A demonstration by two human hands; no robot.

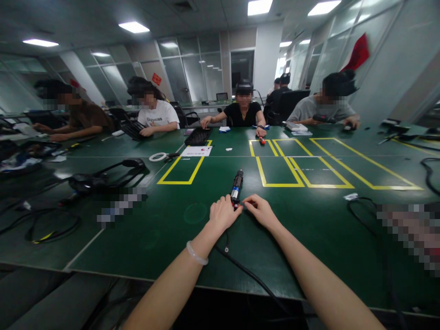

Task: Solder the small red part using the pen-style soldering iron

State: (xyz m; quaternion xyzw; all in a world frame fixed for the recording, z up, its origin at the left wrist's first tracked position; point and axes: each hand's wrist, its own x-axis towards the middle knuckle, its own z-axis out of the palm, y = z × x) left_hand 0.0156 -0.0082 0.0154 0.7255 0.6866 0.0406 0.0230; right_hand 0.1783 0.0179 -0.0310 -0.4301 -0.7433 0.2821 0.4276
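On the green table in front of me lies a corded electric screwdriver [236, 188], with a black body, a silver-and-blue band and a narrow tip pointing away. My left hand [223, 213], with a pale bangle on its wrist, is closed around the near end, where a bit of red shows at the thumb. Just right of that end is my right hand [261, 211]. Its fingers are bent, with a small gap between thumb and forefinger and nothing visible in them. A black cable [247, 270] runs from under my left hand toward the table's front edge.
Yellow tape outlines [280, 185] mark the table beyond my hands. A black headset-like device [103, 176] and cables lie left; another black cable [360, 215] lies right. Across the table, several people sit, one with a hand [260, 131] at a red-tipped tool [262, 141] near a black tray [198, 136].
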